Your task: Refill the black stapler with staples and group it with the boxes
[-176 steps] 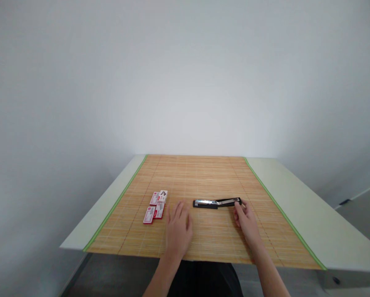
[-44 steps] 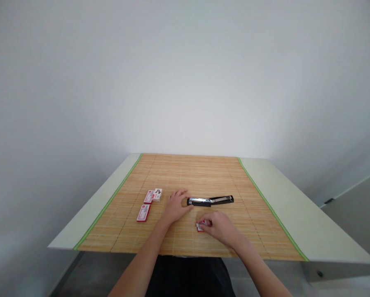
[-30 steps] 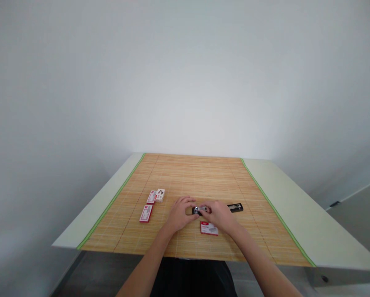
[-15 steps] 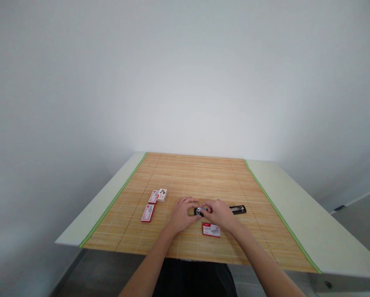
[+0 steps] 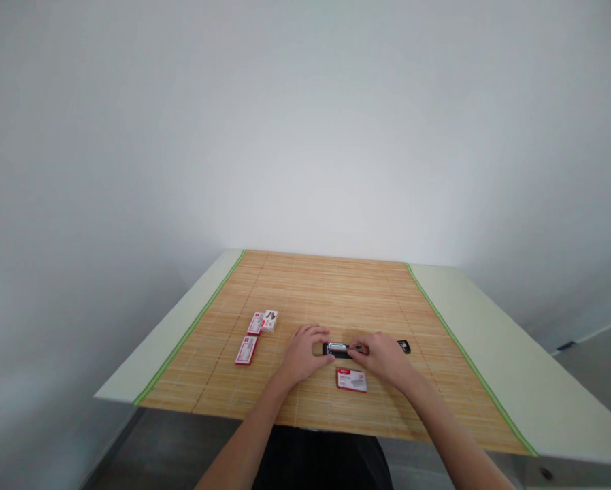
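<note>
A black stapler (image 5: 339, 350) lies opened out flat on the bamboo mat, its metal staple channel facing up. My left hand (image 5: 303, 354) grips its left end, thumb on the near side and fingers on the far side. Over the middle of the stapler, my right hand (image 5: 380, 352) is closed in a pinch at the channel. Whatever lies between those fingertips is too small to make out. The stapler's right end sticks out beyond my right hand. Just in front of the stapler, a red and white staple box (image 5: 351, 380) lies flat.
On the left of the bamboo mat (image 5: 326, 289) lie two more red and white boxes (image 5: 246, 350) and a small white box (image 5: 269, 320) with a dark picture. The mat has green edging and covers a white table (image 5: 494, 340). A white wall (image 5: 316, 136) stands behind.
My right hand has slid to the right along the stapler, uncovering more of the metal channel. My left hand stays at the left end. The view has shifted slightly.
</note>
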The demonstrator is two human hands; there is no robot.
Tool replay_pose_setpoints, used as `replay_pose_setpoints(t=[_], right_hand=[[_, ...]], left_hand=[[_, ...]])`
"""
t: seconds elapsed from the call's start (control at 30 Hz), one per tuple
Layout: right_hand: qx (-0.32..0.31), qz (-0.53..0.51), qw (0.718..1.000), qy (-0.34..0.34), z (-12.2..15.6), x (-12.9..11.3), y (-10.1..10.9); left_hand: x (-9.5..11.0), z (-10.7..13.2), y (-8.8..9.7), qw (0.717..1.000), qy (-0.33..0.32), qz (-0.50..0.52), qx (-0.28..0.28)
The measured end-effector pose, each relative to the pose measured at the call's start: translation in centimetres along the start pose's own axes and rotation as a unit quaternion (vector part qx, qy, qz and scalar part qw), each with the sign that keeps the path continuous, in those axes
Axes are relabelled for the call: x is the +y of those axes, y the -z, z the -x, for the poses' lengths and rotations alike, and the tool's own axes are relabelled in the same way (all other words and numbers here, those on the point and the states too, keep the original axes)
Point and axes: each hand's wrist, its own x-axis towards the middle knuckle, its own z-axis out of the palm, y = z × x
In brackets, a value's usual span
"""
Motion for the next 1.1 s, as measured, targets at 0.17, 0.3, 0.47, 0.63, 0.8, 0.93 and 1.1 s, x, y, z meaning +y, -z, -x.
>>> replay_pose_setpoints(t=[0.17, 0.3, 0.47, 0.63, 0.8, 0.93, 1.1], right_hand=[[-0.007, 0.003, 1.0, 0.005, 0.3, -1.1, -1.0], [0.004, -0.004, 1.0, 0.005, 0.7, -1.2, -0.3], [0.17, -0.057, 0.984, -0.008, 3.3, 4.8, 2.6], [0.099, -0.295, 0.943, -0.121, 6.0, 10.2, 1.3], [0.081, -0.412, 0.9, -0.116, 4.9, 8.0, 0.7], [0.077, -0.336, 0.938, -0.038, 1.6, 3.7, 1.6], [0.006, -0.141, 0.989, 0.05, -1.9, -1.2, 0.4]], left_hand=[[0.1, 0.0, 0.0, 1.0, -0.001, 0.003, 0.001], [0.1, 0.0, 0.1, 1.0, 0.002, 0.002, 0.002], [0.0, 0.0, 0.0, 1.0, 0.006, 0.0, 0.0], [0.0, -0.1, -0.1, 1.0, 0.007, 0.0, 0.001], [-0.1, -0.1, -0.1, 1.0, 0.01, -0.001, -0.003], [0.0, -0.1, 0.0, 1.0, 0.009, -0.006, -0.005], [0.2, -0.1, 0.2, 1.0, 0.0, -0.01, -0.008]])
